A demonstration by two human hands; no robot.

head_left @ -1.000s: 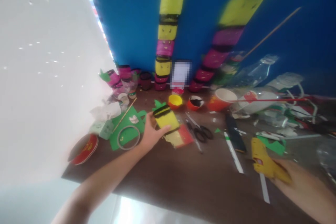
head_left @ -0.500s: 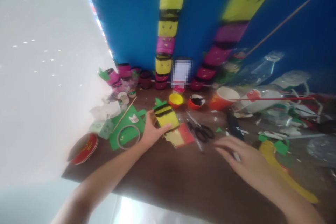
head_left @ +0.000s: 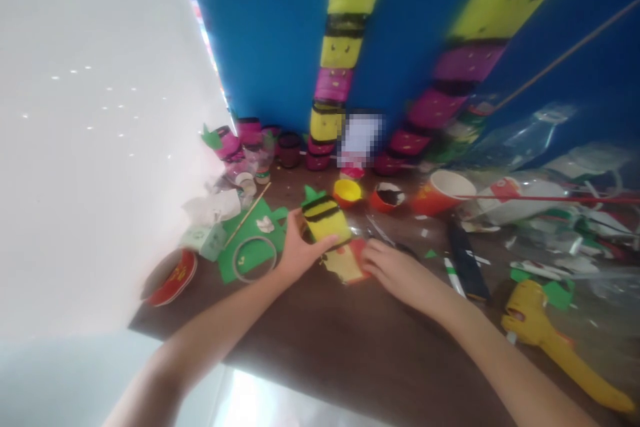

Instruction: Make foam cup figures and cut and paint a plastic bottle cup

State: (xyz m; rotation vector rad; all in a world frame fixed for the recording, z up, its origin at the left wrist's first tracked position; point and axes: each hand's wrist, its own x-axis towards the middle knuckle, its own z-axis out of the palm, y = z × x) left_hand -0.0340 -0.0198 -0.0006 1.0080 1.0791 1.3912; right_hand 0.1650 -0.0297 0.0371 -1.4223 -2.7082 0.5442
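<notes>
My left hand is wrapped round a small yellow cup with black bands and green paper leaves at its far end. The cup lies tilted, its black-edged side toward me. Just beneath it is a torn cream-and-red piece of paper cup. My right hand is at the red edge of that piece, fingers bent and pressed together. Whatever the fingertips hold, if anything, is hidden. Behind the right hand, scissors are mostly covered; one blade shows.
A tape roll and a wooden stick lie on green sheet at left, beside a red bowl. A yellow paint cup stands behind. At right are a white marker, a yellow glue gun and plastic bottles.
My right hand has moved left from near the marker to the cream-and-red piece, covering the scissors' handles. My left hand keeps its hold on the yellow cup. The view has shifted slightly.
</notes>
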